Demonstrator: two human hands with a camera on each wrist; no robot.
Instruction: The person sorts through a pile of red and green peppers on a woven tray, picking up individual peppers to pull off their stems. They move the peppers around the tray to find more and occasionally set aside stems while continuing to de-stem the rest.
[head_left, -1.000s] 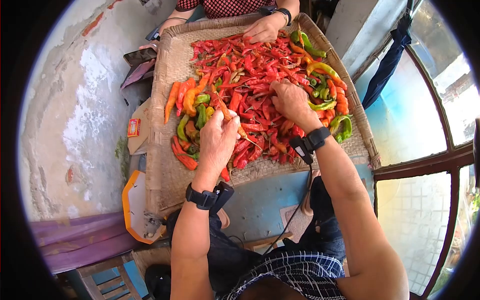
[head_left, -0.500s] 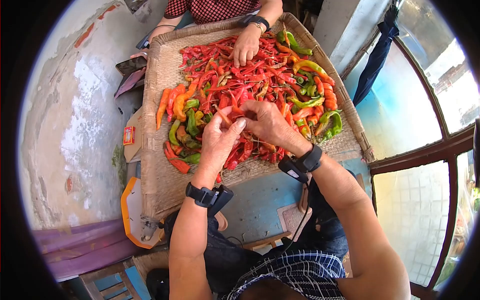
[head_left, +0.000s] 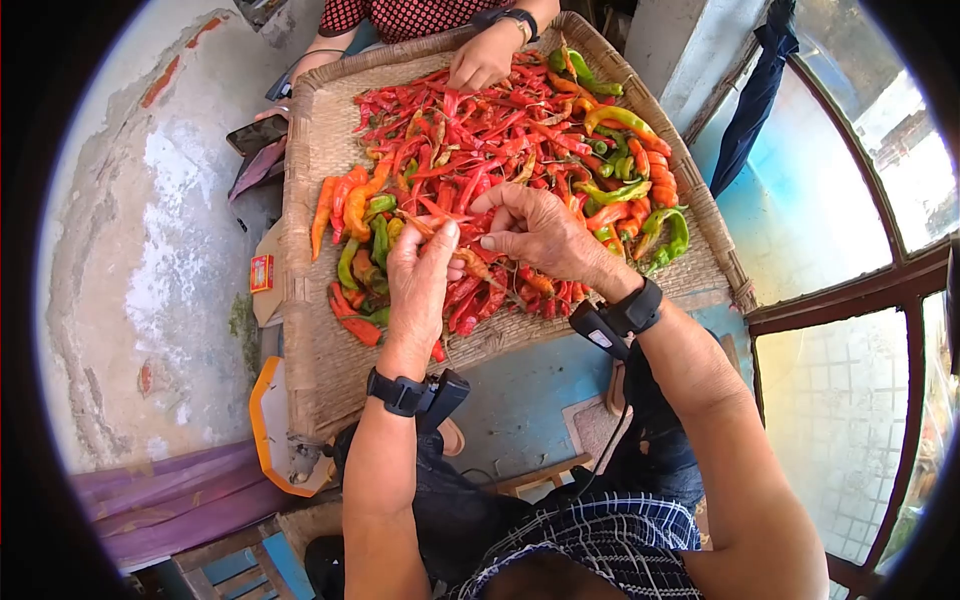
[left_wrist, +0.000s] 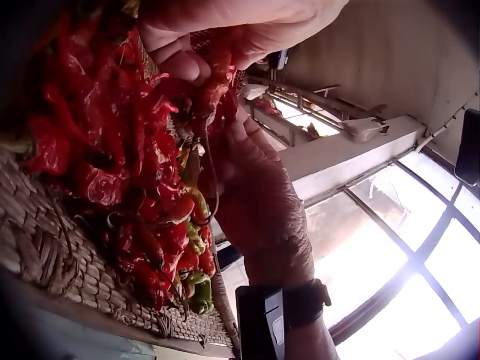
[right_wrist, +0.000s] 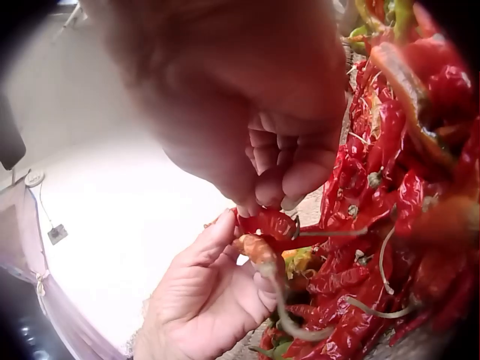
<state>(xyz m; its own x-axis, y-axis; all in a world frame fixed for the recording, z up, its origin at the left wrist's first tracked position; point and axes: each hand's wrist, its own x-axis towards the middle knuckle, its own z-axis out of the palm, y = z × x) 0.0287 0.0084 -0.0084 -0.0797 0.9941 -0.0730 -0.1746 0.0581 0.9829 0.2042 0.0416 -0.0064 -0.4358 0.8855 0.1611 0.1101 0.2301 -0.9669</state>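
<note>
My left hand (head_left: 420, 278) holds an orange chili pepper (right_wrist: 257, 249) between thumb and fingers over the front of the pile. Its long curved stem hangs below the fingers in the right wrist view. Above it, against the left fingertips, lies a red chili pepper (right_wrist: 270, 223). My right hand (head_left: 545, 240) is just to the right, fingers bent, fingertips right at the red chili's stem end; whether they pinch it I cannot tell. Beneath both hands spreads a heap of wrinkled red chilies (head_left: 500, 150) in a square woven tray (head_left: 325, 380).
Orange and green peppers (head_left: 350, 205) lie along the heap's left side, and more green peppers (head_left: 668, 235) on the right. Across the tray, another person's hand (head_left: 482, 60) reaches into the chilies. A phone (head_left: 257, 134) is at the left; a window (head_left: 830, 400) stands right.
My right hand came from the middle of the heap to my left hand, then drew slightly apart. A red chili now shows between them. The other person's hand shifted left.
</note>
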